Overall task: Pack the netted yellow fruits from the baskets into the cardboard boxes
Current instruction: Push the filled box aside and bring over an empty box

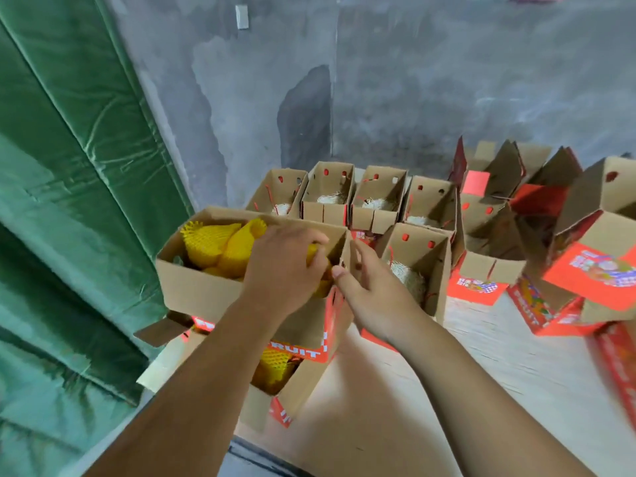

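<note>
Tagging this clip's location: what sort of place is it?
Probably a fruit packing shed or warehouse: rows of open cardboard boxes, netted yellow fruits in one, a bare concrete wall and a green tarp.

Green tarp (69,208) at left, grey concrete wall (395,80) w/ small switch plate (242,16).

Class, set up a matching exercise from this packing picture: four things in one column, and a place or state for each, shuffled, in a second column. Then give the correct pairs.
Column 1
1. left hand
2. right hand
3. green curtain
4. back row of open boxes

Column 2
A. hangs along the left side
B. hold pale netting, no yellow fruit showing
C. reaches into the box of netted yellow fruits
D. fingers at that box's right end wall

Pairs: 1-C, 2-D, 3-A, 4-B
</note>
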Available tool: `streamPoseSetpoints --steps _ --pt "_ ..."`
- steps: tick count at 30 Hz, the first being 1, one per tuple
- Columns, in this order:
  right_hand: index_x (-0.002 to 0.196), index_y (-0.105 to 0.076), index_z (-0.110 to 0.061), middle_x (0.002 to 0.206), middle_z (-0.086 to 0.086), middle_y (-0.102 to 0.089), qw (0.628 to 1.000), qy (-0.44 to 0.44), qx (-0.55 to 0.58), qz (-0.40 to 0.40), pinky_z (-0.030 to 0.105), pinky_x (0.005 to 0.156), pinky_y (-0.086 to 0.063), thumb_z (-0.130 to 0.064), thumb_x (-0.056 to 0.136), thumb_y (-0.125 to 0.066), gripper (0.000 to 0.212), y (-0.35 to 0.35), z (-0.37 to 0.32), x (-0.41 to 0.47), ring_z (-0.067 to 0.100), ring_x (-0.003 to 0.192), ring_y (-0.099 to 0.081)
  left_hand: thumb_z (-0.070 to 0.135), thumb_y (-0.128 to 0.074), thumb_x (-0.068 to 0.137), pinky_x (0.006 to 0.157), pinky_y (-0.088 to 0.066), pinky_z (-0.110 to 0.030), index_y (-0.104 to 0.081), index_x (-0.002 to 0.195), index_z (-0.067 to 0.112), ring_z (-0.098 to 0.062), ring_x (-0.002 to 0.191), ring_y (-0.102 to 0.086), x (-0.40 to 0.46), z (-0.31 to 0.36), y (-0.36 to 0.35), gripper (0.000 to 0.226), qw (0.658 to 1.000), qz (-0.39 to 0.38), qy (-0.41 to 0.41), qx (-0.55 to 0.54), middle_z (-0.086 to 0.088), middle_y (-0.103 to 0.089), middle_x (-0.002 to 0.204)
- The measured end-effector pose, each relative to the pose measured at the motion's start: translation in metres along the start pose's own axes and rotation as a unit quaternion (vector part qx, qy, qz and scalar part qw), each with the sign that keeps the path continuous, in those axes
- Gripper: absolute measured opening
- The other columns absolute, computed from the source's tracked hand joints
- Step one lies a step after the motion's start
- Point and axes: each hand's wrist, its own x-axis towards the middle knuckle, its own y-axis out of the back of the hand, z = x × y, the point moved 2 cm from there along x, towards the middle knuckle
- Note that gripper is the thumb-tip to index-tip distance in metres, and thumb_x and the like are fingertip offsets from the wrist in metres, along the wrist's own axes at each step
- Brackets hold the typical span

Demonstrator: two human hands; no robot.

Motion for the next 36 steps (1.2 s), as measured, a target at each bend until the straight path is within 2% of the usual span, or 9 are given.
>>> streamPoseSetpoints --steps 7,10,13,17,21,25,30,33,36 --pt "0.143 -0.047 -0.027 0.13 -0.01 -0.062 0.994 0.008 0.038 0.104 0.025 0.103 -0.044 -0.014 0.1 -0.047 0.045 0.082 0.021 -0.022 0.004 0.122 -0.055 0.023 -0.058 0.099 0.091 -0.054 -0.041 -0.068 0.116 0.031 -0.011 0.1 -0.064 0.034 0.1 -0.06 0.022 0.98 -0.046 -0.076 -0.177 0.014 -0.067 0.109" --pt "0.14 -0.048 -0.027 0.127 -0.009 -0.062 0.988 -0.011 0.022 0.154 0.017 0.096 -0.045 -0.009 0.097 -0.047 0.047 0.14 0.043 -0.032 0.006 0.118 -0.056 0.027 -0.053 0.104 0.092 -0.056 -0.04 -0.059 0.117 0.044 -0.002 0.102 -0.065 0.057 0.158 -0.093 0.022 0.954 -0.124 -0.083 -0.261 0.02 -0.067 0.109" --pt "0.138 -0.05 -0.026 0.128 -0.006 -0.062 0.978 -0.027 -0.014 0.204 0.028 0.099 -0.047 -0.006 0.092 -0.048 0.05 0.2 0.07 -0.045 0.011 0.122 -0.055 0.028 -0.05 0.106 0.091 -0.058 -0.037 -0.053 0.117 0.051 0.003 0.101 -0.065 0.074 0.224 -0.124 0.025 0.932 -0.16 -0.11 -0.308 0.023 -0.066 0.107" --pt "0.129 -0.049 -0.03 0.117 -0.014 -0.062 0.964 -0.059 -0.051 0.256 0.006 0.08 -0.039 -0.006 0.092 -0.052 0.045 0.277 0.116 -0.062 0.011 0.111 -0.058 0.013 -0.048 0.104 0.102 -0.051 -0.039 -0.056 0.122 0.043 -0.007 0.113 -0.063 0.091 0.31 -0.168 0.036 0.91 -0.183 -0.155 -0.338 0.015 -0.065 0.115" --pt "0.161 -0.019 -0.02 0.161 0.004 -0.035 0.957 -0.122 -0.124 0.23 0.024 0.107 -0.033 -0.02 0.094 -0.055 0.076 0.344 0.159 -0.067 0.021 0.146 -0.038 0.005 -0.048 0.1 0.11 -0.041 -0.027 -0.058 0.138 0.022 -0.016 0.132 -0.054 0.11 0.375 -0.215 0.042 0.922 -0.206 -0.175 -0.279 -0.001 -0.057 0.139" --pt "0.16 -0.019 -0.02 0.162 0.008 -0.031 0.954 -0.14 -0.141 0.224 0.033 0.114 -0.034 -0.023 0.093 -0.055 0.076 0.388 0.195 -0.07 0.023 0.145 -0.037 0.016 -0.054 0.098 0.112 -0.042 -0.041 -0.047 0.149 0.028 -0.023 0.144 -0.043 0.135 0.418 -0.249 0.053 0.938 -0.219 -0.213 -0.16 0.004 -0.035 0.161" --pt "0.16 -0.018 -0.021 0.161 0.005 -0.03 0.96 -0.143 -0.14 0.198 0.039 0.113 -0.039 -0.022 0.092 -0.054 0.076 0.421 0.233 -0.073 0.028 0.138 -0.046 0.024 -0.057 0.099 0.112 -0.042 -0.042 -0.015 0.164 0.032 -0.028 0.15 -0.038 0.155 0.448 -0.288 0.078 0.93 -0.303 -0.207 -0.019 0.002 0.005 0.174" --pt "0.157 -0.02 -0.021 0.158 0.002 -0.029 0.964 -0.136 -0.146 0.173 0.044 0.109 -0.042 -0.016 0.091 -0.054 0.075 0.428 0.249 -0.074 0.032 0.134 -0.049 0.023 -0.06 0.098 0.102 -0.049 -0.044 -0.014 0.163 0.031 -0.03 0.137 -0.052 0.156 0.453 -0.31 0.081 0.92 -0.331 -0.199 0.063 -0.001 -0.025 0.164" --pt "0.153 -0.021 -0.026 0.158 -0.005 -0.027 0.968 -0.13 -0.151 0.154 0.048 0.106 -0.045 -0.014 0.089 -0.053 0.072 0.43 0.264 -0.073 0.034 0.13 -0.052 0.015 -0.052 0.1 0.084 -0.055 -0.044 -0.048 0.135 0.031 -0.027 0.113 -0.064 0.153 0.46 -0.313 0.039 0.949 -0.238 -0.194 0.077 0.002 -0.05 0.128"
